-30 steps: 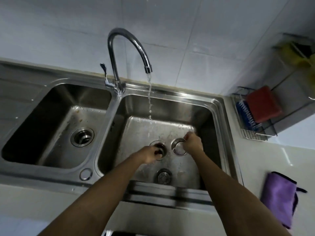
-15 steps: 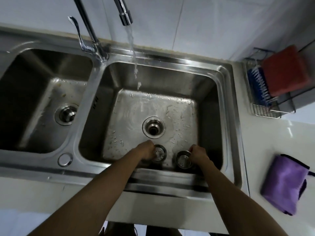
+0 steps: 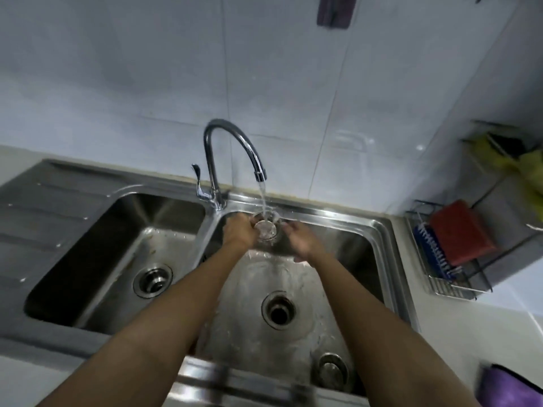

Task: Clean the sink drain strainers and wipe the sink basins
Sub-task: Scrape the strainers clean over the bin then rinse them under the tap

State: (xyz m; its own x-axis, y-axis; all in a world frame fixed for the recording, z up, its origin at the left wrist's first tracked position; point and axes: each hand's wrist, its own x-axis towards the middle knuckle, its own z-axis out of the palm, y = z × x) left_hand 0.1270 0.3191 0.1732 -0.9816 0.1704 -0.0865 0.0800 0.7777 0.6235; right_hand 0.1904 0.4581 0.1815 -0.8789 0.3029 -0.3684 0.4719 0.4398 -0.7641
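Note:
A steel sink has two basins. In the right basin [image 3: 361, 254] my left hand [image 3: 239, 232] grips a metal strainer [image 3: 266, 229] under the faucet's [image 3: 235, 136] running water. My right hand [image 3: 301, 240] hovers just right of it, fingers relaxed and holding nothing. A second strainer [image 3: 333, 371] lies on the basin floor near the front right corner. The right drain [image 3: 278, 310] is an uncovered dark hole. The left basin [image 3: 88, 259] has a strainer fitting in its drain [image 3: 152, 281].
A wire rack [image 3: 452, 286] on the counter to the right holds a red sponge [image 3: 459, 232] and a blue brush [image 3: 433, 251]. A purple cloth [image 3: 509, 387] lies at the bottom right. A ribbed drainboard [image 3: 38, 207] lies left of the sink.
Both hands rose from the basin's front to the faucet stream. My left hand carried one strainer up into the water; my right hand let go of the other, which stays on the floor.

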